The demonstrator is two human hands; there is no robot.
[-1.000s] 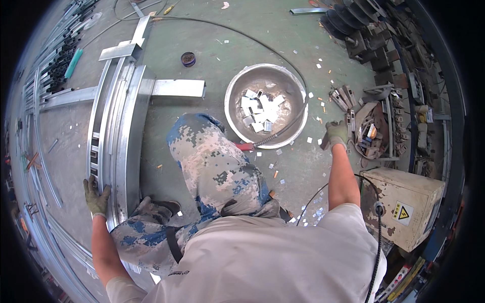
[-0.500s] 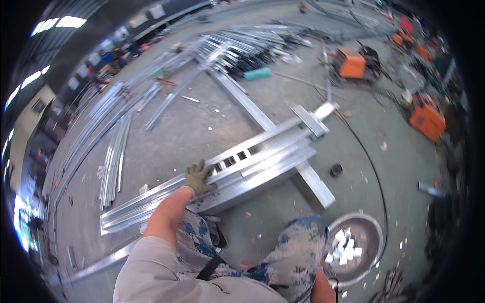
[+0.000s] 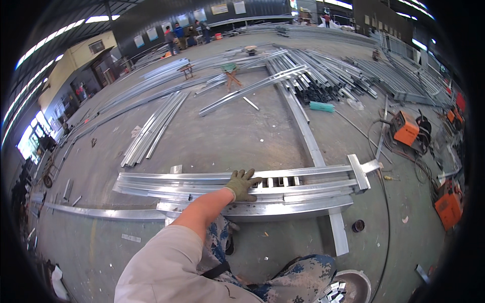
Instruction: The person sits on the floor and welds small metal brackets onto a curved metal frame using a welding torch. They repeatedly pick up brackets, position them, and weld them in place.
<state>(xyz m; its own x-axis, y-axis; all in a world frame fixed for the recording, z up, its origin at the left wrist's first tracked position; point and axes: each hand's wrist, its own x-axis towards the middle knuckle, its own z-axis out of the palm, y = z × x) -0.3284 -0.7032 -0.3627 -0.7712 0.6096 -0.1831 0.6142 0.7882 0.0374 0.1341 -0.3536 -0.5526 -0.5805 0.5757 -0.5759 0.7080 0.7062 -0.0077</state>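
My left hand (image 3: pixel 241 186), in an olive work glove, lies with fingers spread on a long bundle of silvery metal profiles (image 3: pixel 313 197) in front of me. Its fingertips are beside several short cross pieces (image 3: pixel 278 182) set between two of the long bars. A short metal channel (image 3: pixel 358 171) lies crosswise over the bundle's right end. Beneath the bundle, a metal beam (image 3: pixel 338 233) sticks out toward me. My right hand is out of sight.
A round basin (image 3: pixel 359 283) of small metal offcuts (image 3: pixel 333 292) stands by my knee at lower right. A dark cable (image 3: pixel 388 222) runs along the floor. Orange machines (image 3: pixel 405 129) stand at right. Stacked profiles (image 3: pixel 323 76) lie farther off, with people (image 3: pixel 179 33) in the back.
My view has turned and lifted, so more of the hall shows and the bundle lies level. My left hand stays on the bundle. My right forearm has left the picture.
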